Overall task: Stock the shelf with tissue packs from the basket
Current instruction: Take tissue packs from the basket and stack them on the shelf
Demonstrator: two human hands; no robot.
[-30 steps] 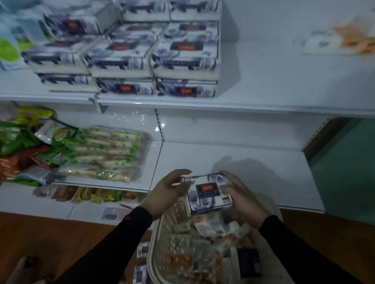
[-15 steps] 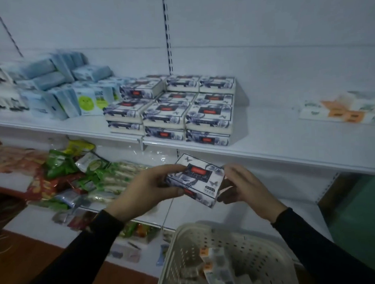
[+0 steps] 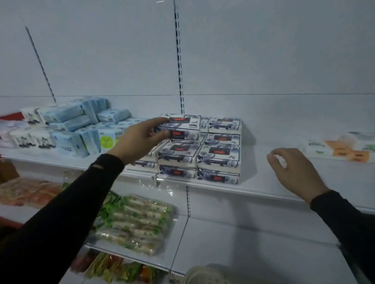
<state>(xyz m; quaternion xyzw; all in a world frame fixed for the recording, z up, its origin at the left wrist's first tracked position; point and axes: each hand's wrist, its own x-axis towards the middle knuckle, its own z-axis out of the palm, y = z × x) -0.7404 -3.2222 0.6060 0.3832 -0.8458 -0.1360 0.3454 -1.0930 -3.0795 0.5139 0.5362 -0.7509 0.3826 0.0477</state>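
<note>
My left hand (image 3: 139,137) grips a white and dark-blue tissue pack (image 3: 181,124) with a red label, holding it over the back of the stack of matching tissue packs (image 3: 216,155) on the white shelf (image 3: 268,181). My right hand (image 3: 294,172) hovers over the bare shelf to the right of the stack, fingers loosely curled, holding nothing. Only the rim of the cream basket (image 3: 208,277) shows at the bottom edge.
Light-blue tissue packs (image 3: 75,124) crowd the shelf's left part. White and orange packs (image 3: 348,149) lie at far right. On the lower shelf are green snack packets (image 3: 134,222). A slotted upright (image 3: 179,57) runs up the back wall.
My left hand has carried the tissue pack up from in front of the shelf to over the stack. My right hand has let go of it and moved right.
</note>
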